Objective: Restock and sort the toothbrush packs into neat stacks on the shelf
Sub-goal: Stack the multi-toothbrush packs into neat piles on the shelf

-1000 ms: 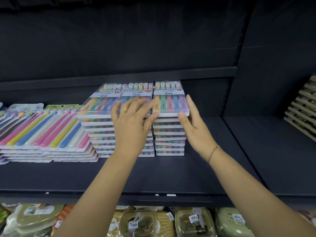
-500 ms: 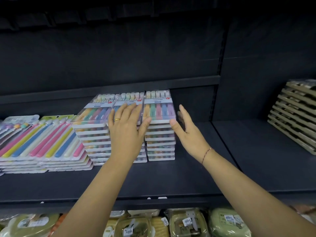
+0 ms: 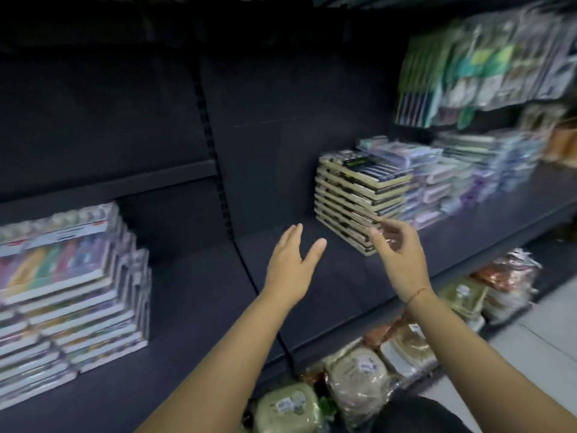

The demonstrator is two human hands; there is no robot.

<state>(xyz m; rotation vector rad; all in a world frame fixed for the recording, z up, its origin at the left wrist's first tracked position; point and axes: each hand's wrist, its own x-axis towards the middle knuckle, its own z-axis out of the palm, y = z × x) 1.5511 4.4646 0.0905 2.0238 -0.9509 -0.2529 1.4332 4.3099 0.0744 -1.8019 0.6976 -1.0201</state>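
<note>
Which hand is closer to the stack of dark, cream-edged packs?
Right: the right hand is by the front corner of the dark, cream-edged pack stack; the left hand is farther left.

The shelf (image 3: 193, 292) looked matt and smooth, like painted metal; the toothbrush packs (image 3: 62, 270) on it shone in glossy clear plastic.

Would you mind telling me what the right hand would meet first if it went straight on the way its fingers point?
Most likely the beige-edged stack of packs: the right hand points at its lower front corner with nothing between, though depth is unclear.
</note>
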